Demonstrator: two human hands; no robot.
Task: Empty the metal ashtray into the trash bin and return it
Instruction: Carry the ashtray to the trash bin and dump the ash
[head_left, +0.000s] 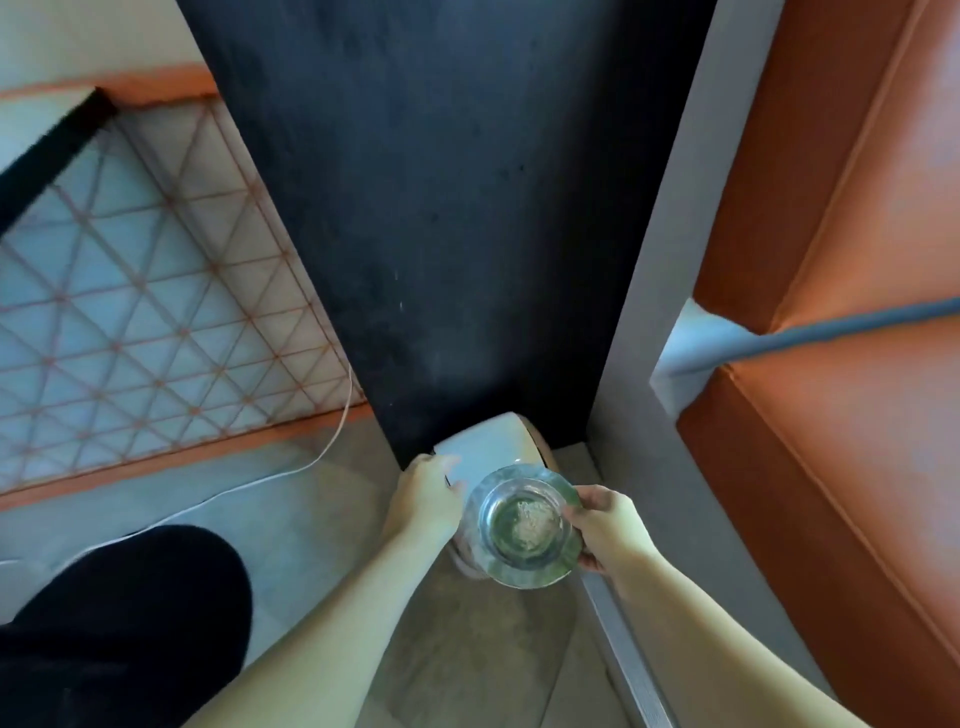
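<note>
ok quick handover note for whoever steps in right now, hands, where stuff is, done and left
Left hand: on the white lid of the trash bin, at its near left edge; whether it grips or just presses is not clear.
Right hand: holds the ashtray by its right rim, level, right above the bin.
Ashtray: pale ash still sits in its bowl.
Trash bin: on the floor against the dark wall panel, mostly hidden under the ashtray; whether the lid is open cannot be told.
Done: ashtray carried to the bin.
Left: open the lid, tip the ash in, take the ashtray back.
</note>
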